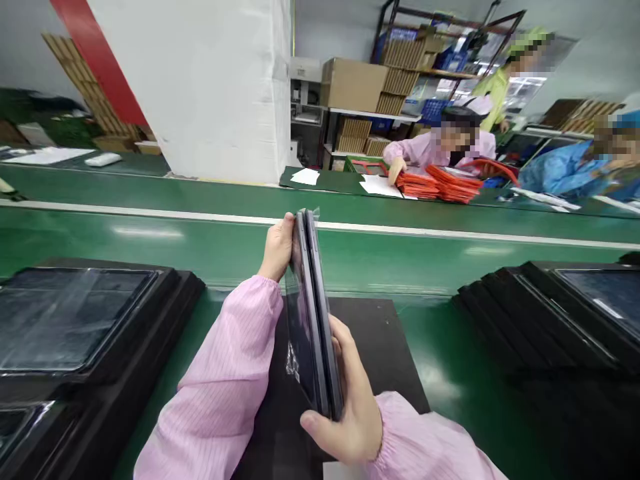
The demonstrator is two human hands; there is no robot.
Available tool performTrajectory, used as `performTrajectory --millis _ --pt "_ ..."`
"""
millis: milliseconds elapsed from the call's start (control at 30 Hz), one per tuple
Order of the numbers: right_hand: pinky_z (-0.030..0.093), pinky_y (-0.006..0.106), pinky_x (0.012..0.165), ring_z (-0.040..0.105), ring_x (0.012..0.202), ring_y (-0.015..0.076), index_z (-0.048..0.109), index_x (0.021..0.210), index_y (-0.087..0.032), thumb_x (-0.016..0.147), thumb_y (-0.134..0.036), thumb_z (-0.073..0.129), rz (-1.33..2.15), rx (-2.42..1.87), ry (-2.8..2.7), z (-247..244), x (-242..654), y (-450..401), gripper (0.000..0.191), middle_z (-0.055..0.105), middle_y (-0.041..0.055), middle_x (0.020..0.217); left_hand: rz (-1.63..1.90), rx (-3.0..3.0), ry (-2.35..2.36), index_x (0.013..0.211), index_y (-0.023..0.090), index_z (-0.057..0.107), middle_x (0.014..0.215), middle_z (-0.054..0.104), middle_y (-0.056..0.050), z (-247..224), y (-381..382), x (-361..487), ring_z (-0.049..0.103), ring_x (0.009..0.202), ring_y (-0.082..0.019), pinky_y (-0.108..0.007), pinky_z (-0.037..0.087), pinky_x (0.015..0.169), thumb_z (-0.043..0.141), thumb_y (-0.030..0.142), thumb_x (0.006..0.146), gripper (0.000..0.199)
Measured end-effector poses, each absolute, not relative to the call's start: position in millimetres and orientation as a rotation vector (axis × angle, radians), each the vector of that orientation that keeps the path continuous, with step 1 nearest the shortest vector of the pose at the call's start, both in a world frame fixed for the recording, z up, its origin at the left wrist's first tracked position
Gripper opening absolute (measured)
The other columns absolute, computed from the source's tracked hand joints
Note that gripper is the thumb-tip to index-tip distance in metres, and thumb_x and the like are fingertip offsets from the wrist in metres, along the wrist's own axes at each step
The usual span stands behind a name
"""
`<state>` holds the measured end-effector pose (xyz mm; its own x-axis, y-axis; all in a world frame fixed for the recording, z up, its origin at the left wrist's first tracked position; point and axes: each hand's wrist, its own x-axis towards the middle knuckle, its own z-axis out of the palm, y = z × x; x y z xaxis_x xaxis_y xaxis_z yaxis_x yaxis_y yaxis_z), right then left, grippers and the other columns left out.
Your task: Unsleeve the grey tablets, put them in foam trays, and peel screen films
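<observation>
Holding two tablets (311,313) on edge above a black pad (375,333), gripping far end with left hand (279,248), near end with right hand (354,408), apparently pressing both together.

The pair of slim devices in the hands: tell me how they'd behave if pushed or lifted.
The slim devices are probably stiff, running straight between the left hand and right hand. The loose clear film may make them slippery. Being two, side by side, they could slide against each other if held loosely.
</observation>
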<state>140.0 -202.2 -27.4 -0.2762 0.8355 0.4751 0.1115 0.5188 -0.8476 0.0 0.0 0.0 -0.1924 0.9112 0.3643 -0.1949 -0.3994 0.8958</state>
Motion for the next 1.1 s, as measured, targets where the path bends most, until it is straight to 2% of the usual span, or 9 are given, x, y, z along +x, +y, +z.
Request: performTrajectory --millis 233,533,667,767,967,1100 --pt "0.039 0.06 0.109 0.037 0.14 0.0399 0.021 0.151 -0.023 0.083 -0.058 0.061 0.844 -0.757 -1.733 -31.3 140.2 -202.6 0.087 0.039 0.0165 0.148 1.704 1.219 0.891 0.055 0.022 0.038 0.052 0.036 0.004 4.0 -4.3 3.2 0.038 0.048 -0.01 -0.025 0.027 0.043 0.054 0.087 0.066 0.068" --pt "0.03 0.064 0.114 0.029 0.145 0.0419 0.018 0.153 -0.025 0.081 -0.065 0.062 0.955 -0.671 -1.655 -33.5 138.1 -204.6 0.094 0.03 0.016 0.155 1.692 1.245 0.853 0.058 0.021 0.042 0.054 0.04 0.003 7.2 -7.3 5.2 0.036 0.047 -0.01 -0.026 0.026 0.044 0.054 0.085 0.069 0.066" --pt "0.022 0.064 0.118 0.028 0.145 0.0415 0.024 0.152 -0.026 0.082 -0.067 0.06 0.979 -0.632 -1.587 -29.2 135.9 -206.4 0.089 0.03 0.0143 0.155 1.705 1.299 0.869 0.055 0.022 0.035 0.054 0.041 0.003 7.9 -7.9 5.3 0.035 0.048 -0.01 -0.026 0.026 0.044 0.052 0.084 0.072 0.066" --pt "0.022 0.062 0.118 0.029 0.145 0.0405 0.027 0.151 -0.027 0.082 -0.067 0.059 0.997 -0.622 -1.566 -27.5 136.4 -207.6 0.086 0.031 0.0126 0.154 1.7 1.318 0.881 0.056 0.022 0.034 0.055 0.04 0.003 9.3 -9.5 5.7 0.035 0.049 -0.01 -0.027 0.026 0.045 0.05 0.084 0.073 0.066" --pt "0.026 0.061 0.117 0.03 0.144 0.04 0.029 0.15 -0.029 0.084 -0.066 0.058 1.003 -0.666 -1.557 -28.4 139.0 -211.1 0.082 0.03 0.0109 0.154 1.686 1.303 0.848 0.056 0.022 0.039 0.056 0.034 0.003 12.5 -14.8 8.0 0.035 0.051 -0.012 -0.027 0.027 0.046 0.05 0.084 0.072 0.065" --pt "0.024 0.061 0.118 0.03 0.144 0.0399 0.032 0.149 -0.028 0.083 -0.066 0.057 1.013 -0.665 -1.54 -28.5 140.5 -212.0 0.08 0.031 0.0106 0.154 1.677 1.338 0.836 0.064 0.02 0.057 0.057 0.041 0.002 16.3 -20.0 10.0 0.036 0.051 -0.012 -0.027 0.03 0.048 0.047 0.081 0.078 0.064"
